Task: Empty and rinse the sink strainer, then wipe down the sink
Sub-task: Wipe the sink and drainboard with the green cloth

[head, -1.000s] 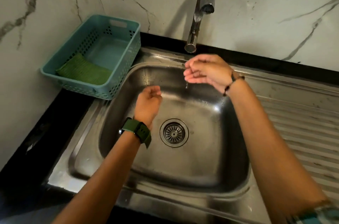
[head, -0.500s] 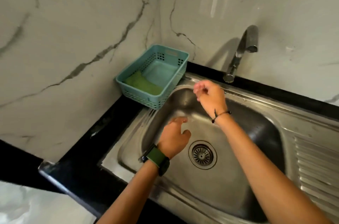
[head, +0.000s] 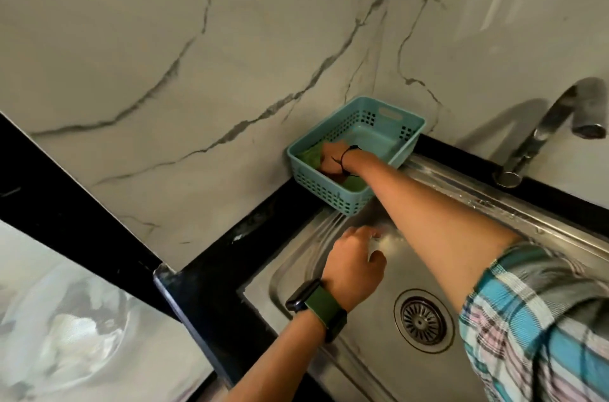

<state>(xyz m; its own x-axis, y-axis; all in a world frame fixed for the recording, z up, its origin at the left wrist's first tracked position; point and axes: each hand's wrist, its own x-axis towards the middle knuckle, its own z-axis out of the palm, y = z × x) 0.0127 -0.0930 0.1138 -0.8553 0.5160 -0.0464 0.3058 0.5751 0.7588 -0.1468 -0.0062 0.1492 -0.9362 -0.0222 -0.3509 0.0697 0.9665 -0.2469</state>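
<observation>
Right hand in the teal basket, frame centre.
We see it on the green cloth, grip unclear; left hand hangs relaxed over the sink.

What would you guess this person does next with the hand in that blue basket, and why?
Probably lift the green cloth out of the basket and bring it to the sink. The right hand is down on the cloth, the strainer sits in the drain, and the left hand waits over the basin.
</observation>
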